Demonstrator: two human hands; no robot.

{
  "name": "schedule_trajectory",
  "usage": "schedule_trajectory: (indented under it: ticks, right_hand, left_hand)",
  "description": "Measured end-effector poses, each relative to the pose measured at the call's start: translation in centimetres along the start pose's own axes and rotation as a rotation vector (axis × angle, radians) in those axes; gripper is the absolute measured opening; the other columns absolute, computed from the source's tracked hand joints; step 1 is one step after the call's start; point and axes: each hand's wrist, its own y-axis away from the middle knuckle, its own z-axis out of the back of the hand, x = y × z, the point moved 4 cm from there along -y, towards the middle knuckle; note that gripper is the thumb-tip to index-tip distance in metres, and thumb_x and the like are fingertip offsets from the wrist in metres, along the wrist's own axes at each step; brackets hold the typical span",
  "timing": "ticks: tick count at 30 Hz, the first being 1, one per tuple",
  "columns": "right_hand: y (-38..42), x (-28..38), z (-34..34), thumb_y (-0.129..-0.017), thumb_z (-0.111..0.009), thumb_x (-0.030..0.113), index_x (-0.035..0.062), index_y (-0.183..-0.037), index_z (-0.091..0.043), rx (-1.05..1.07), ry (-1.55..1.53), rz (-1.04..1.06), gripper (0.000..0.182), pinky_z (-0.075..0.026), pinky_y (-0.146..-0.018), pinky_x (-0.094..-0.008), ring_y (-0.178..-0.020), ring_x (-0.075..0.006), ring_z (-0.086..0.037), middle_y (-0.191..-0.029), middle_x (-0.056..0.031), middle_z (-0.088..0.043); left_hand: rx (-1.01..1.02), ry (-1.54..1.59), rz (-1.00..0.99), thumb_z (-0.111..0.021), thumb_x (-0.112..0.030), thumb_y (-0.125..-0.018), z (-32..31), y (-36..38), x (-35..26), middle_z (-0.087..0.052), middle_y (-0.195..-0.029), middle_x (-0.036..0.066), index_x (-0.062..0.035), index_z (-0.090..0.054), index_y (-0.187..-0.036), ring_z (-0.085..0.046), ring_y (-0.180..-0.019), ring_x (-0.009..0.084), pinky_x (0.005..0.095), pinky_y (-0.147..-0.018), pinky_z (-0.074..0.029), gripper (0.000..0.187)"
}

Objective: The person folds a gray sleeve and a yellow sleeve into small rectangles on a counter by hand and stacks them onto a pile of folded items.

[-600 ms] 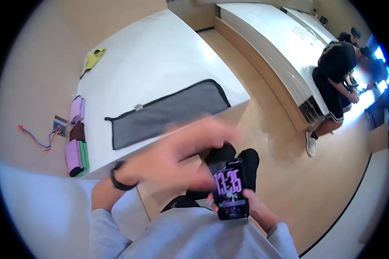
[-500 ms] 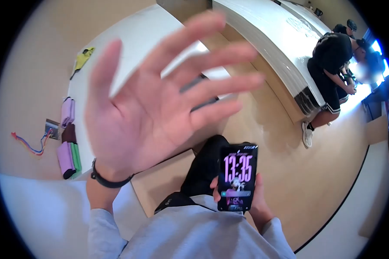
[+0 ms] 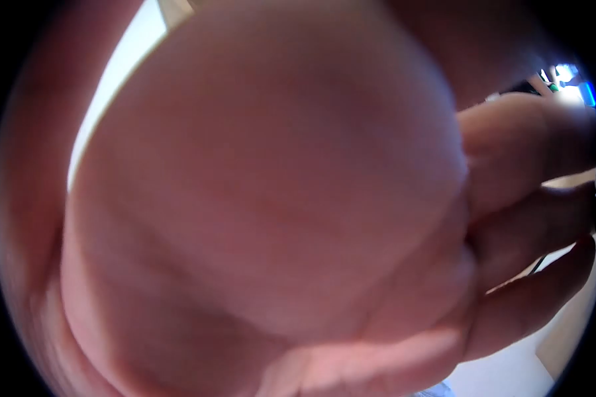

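Bare left hand (image 3: 265, 198): held palm-on near the head camera, so most is hidden.
Fingers (image 3: 510, 142): loosely parted, nothing seen gripped.
Bright white surface (image 3: 122, 69): glimpsed beyond.
Right hand, anything held: out of view; grip cannot be told.

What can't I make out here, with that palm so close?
In the head view:
Right hand: not visible; the left hand covers most of the picture.
Fingers: some ends cut off by the dark right edge.
Pale strip, upper left: too little shows past the hand.
Bright patch, upper right: small, glaring, unreadable.
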Motion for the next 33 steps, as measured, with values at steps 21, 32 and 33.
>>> schedule_trajectory:
  ticks: [21, 32, 33]
  right_hand:
    - [1.9, 19.5, -22.4, -0.094, -0.039, 0.073, 0.0033, -0.141, -0.042, -0.107, 0.126, 0.039, 0.084, -0.06, -0.075, -0.0412, -0.093, -0.0307, -0.069, -0.119, -0.0185, -0.063]
    - [-9.7, 27.7, -39.3, -0.089, -0.037, 0.081, 0.0033, -0.142, -0.042, 0.089, 0.254, -0.096, 0.094, -0.058, -0.083, -0.0457, -0.099, -0.036, -0.067, -0.118, -0.0222, -0.063]
    - [-10.0, 29.1, -43.0, -0.088, -0.038, 0.081, 0.0041, -0.143, -0.042, -0.142, 0.176, 0.01, 0.094, -0.058, -0.08, -0.0453, -0.096, -0.0366, -0.067, -0.118, -0.0233, -0.063]
  left_hand:
    - [0.453, 0.074, -0.085, -0.025, -0.052, -0.106, -37.2, -13.5, -17.0, -0.032, -0.155, 0.03, 0.0016, -0.028, -0.153, -0.032, -0.145, 0.0437, 0.0461, -0.119, -0.031, 0.071]
    - [0.57, 0.082, -0.366, -0.026, -0.049, -0.106, -56.1, -15.7, -32.1, -0.034, -0.154, 0.029, 0.0053, -0.03, -0.152, -0.033, -0.145, 0.0415, 0.0437, -0.12, -0.03, 0.071]
    - [0.576, 0.08, -0.388, -0.026, -0.049, -0.106, -59.0, -15.8, -34.2, -0.034, -0.154, 0.029, 0.0056, -0.03, -0.152, -0.034, -0.145, 0.0413, 0.0435, -0.12, -0.03, 0.071]
